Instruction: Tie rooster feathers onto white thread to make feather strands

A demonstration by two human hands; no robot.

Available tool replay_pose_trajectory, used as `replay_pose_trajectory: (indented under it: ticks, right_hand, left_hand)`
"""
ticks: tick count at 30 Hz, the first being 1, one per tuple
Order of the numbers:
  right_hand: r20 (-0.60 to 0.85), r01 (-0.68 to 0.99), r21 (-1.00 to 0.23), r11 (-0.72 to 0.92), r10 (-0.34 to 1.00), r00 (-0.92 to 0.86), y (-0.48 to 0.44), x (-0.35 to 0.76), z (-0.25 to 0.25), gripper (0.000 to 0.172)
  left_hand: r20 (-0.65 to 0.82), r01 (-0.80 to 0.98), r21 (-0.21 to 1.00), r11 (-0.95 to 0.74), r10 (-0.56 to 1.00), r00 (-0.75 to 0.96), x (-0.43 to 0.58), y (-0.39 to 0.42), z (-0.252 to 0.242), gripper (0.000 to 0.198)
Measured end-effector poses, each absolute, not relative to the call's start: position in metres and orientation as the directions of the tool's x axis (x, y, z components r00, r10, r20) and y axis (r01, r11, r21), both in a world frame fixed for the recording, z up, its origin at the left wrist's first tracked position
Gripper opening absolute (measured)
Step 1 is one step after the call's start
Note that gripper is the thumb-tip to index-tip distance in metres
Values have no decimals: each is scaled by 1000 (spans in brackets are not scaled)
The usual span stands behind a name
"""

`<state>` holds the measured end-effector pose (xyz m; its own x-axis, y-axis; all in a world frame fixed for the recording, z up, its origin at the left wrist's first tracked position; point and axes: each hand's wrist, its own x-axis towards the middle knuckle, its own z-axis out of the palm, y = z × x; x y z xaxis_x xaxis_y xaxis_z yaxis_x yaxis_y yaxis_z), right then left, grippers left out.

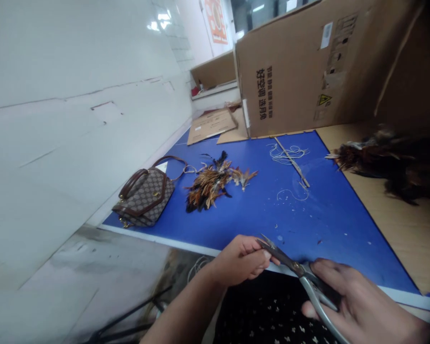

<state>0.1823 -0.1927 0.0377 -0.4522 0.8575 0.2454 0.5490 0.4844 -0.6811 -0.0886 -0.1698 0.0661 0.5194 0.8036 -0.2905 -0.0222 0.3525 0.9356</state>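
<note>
My right hand point(347, 296) grips a pair of scissors point(298, 268) with grey handles. Their dark blades point left and stand slightly apart at the tips. My left hand point(238, 260) is closed in a pinch right beside the blade tips, above the table's near edge. Whatever its fingers hold is too small or hidden to make out. Beyond my hands, a pile of brown, orange and black feathers point(209, 184) lies on the blue table point(251, 224). To the right of that pile are a thin stick point(292, 162) and a loose tangle of pale string point(286, 155).
A brown patterned handbag point(146, 198) sits at the table's left edge by the white wall. A large cardboard box point(294, 81) stands at the back, with flat cardboard point(211, 126) beside it. More dark feathers point(397, 162) lie on the wooden board point(390, 229) at right.
</note>
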Motion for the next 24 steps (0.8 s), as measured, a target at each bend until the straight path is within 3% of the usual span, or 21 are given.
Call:
replay_pose_trajectory:
  ticks: [5,13,19,24]
  right_hand:
    - [139,440,-742,506,758,-638,-198,156,22,25]
    - [110,384,-688,616,611,-784,-189,112,18,18]
    - [138,423,-687,591,678,-722,-183,107,15,23]
    - [105,464,-708,532,729,-676,-182,118,31,28]
  left_hand:
    - [-335,-66,910,410,819,466,-126,-197,53,38]
    - [-326,-219,877,427,865,381,-168,-232,37,34]
    - [-247,-314,898,308,944,219,-162,-224,37,37]
    - [-151,-240,955,176,981,119,-148,-209,42,42]
